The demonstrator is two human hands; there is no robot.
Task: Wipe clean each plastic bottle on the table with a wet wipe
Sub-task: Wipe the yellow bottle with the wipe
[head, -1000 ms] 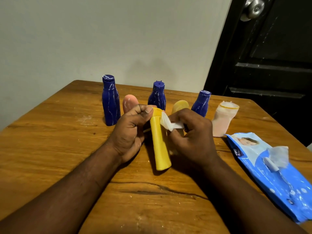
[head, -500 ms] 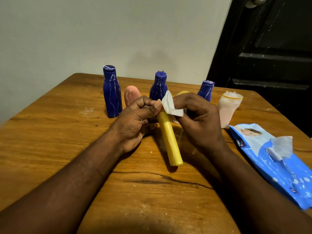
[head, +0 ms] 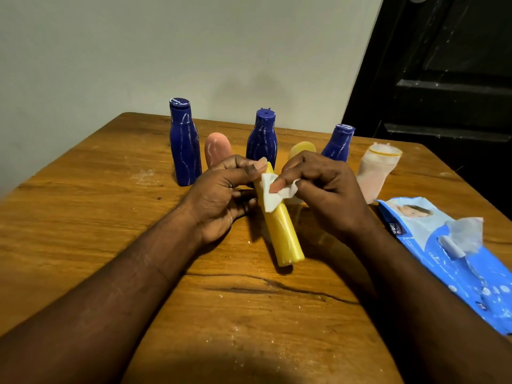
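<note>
We see the wipes pack (head: pixel 443 261) cut by the right edge; the right hand (head: pixel 329 195) hides most of 1 rear yellow bottle (head: pixel 303 148).

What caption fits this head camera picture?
Left hand holds a yellow bottle while right hand presses a wet wipe on it.

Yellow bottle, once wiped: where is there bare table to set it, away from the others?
The widest bare patch of table lies left of the left hand, in front of the tall blue bottle. A smaller one lies between the forearms, nearer than the yellow bottle. Crowded: the bottle row behind the hands, and the wipes pack on the right.
</note>
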